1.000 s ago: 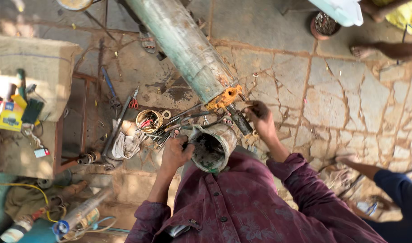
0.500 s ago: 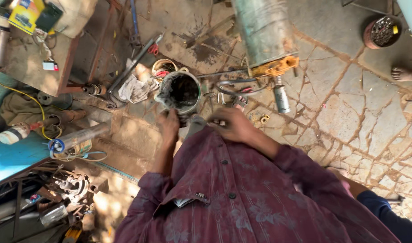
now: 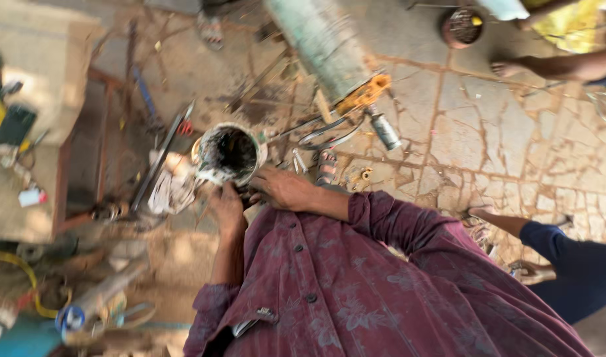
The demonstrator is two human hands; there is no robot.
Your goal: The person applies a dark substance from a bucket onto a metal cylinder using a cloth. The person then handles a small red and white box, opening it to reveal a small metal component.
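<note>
Change: the right hand (image 3: 283, 188) has come back from the far tools to the open-ended metal cylinder (image 3: 229, 154).
Axis: its dark mouth faces up toward the camera.
Count: one cylinder, two hands.
Grip: left hand (image 3: 229, 206) and right hand both close on its near rim.
Place: floor, left of the long green pipe (image 3: 323, 43).

I note the person wears a maroon button-front shirt (image 3: 375, 297) with a faint floral print and dark buttons down its placket. Both sleeves are rolled up near the elbows. Below the shirt's buttons, a chest pocket shows a small metal clip (image 3: 263, 313).
</note>
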